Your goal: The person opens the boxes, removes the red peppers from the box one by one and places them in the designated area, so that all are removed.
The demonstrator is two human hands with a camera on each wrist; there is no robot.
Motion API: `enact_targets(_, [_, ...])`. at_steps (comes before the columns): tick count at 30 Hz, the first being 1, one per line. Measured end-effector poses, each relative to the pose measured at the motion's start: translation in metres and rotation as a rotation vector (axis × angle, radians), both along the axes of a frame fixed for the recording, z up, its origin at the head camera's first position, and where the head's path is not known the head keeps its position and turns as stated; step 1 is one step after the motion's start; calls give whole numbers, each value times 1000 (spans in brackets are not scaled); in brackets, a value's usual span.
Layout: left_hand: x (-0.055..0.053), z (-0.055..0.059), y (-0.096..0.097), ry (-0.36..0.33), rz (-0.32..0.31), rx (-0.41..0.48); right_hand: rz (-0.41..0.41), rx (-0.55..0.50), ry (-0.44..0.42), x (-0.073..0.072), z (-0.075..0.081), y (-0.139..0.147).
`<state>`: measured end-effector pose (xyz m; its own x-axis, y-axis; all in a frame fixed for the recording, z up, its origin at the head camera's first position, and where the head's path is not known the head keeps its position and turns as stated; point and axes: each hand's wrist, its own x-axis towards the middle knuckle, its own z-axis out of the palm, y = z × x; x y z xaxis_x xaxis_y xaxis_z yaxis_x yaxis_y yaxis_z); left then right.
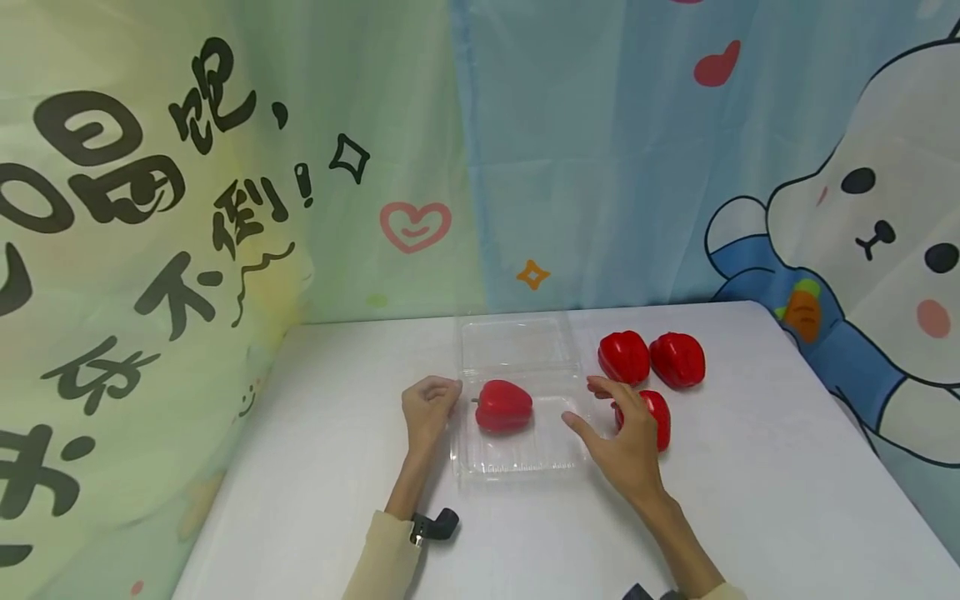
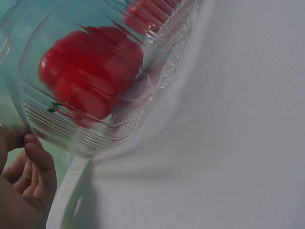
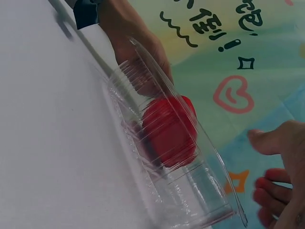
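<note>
A clear plastic clamshell box (image 1: pixel 555 458) lies on the white table with its lid (image 1: pixel 513 343) folded back. Inside its left part is a red bell pepper (image 1: pixel 504 407), stem pointing left. My left hand (image 1: pixel 431 408) pinches the box's left rim between thumb and fingers; the left wrist view shows this grip by the ribbed wall. Over the right side of the box hovers my right hand (image 1: pixel 626 437), thumb and fingers spread with nothing between them. Partly behind that hand sits another red bell pepper (image 1: pixel 657 419). In the right wrist view the first pepper (image 3: pixel 170 131) shows through the box wall.
Two more red bell peppers (image 1: pixel 624 357) (image 1: pixel 678 360) lie side by side at the back right of the white table (image 1: pixel 787 467). A printed curtain (image 1: pixel 585 150) with lettering and a cartoon animal hangs behind and beside the table.
</note>
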<state>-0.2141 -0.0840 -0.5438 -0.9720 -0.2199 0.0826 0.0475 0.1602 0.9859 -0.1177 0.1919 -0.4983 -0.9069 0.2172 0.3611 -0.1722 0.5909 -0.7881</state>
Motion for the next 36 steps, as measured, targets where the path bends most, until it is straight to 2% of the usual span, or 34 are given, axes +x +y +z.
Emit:
enact_targets(5, [-1,-2,-1,5,-8,8,151,4,-131,-10,3,-11])
enact_targets(10, [-2,-1,-2,21,-17,-11,213,26,-212,-21,9,-17])
enact_targets(14, [-3,-1,-3,20,-16,-2,261,62,-247,-29,8,-21])
enact_targets(23, [-5,-6,-2,19,-13,28,278,104,-349,-37,2,-32])
enact_targets(36, [-3,-2,-1,21,-13,10,296,101,-367,-46,-4,-43])
